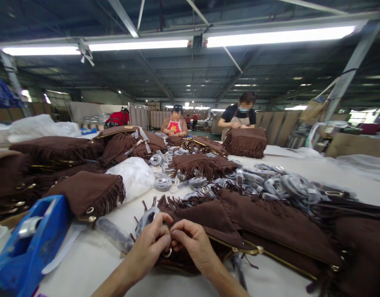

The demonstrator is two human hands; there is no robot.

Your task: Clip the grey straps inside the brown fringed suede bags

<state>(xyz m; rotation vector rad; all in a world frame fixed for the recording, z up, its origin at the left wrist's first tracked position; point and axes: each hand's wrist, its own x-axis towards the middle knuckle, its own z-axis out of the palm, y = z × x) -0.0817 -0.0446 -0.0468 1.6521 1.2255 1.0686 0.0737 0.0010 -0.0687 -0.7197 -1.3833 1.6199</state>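
My left hand (154,238) and my right hand (191,240) meet over a brown fringed bag (199,218), fingertips pinched together. Whatever small piece they pinch is mostly hidden by the fingers. A gold-coloured metal ring (168,252) shows just under my left fingertips, at the end of the bag. Behind my left hand lies a coiled strap in clear wrap (148,218). Another brown bag with an open-looking gold zipper (270,231) stretches to the right of my right hand.
A blue tape dispenser (31,243) stands at the left, beside a fringed bag (87,192). White plastic (132,177) and many wrapped strap coils (276,185) cover the table's middle. Across it, one person (239,115) handles a bag (245,141); another (175,123) wears a red apron.
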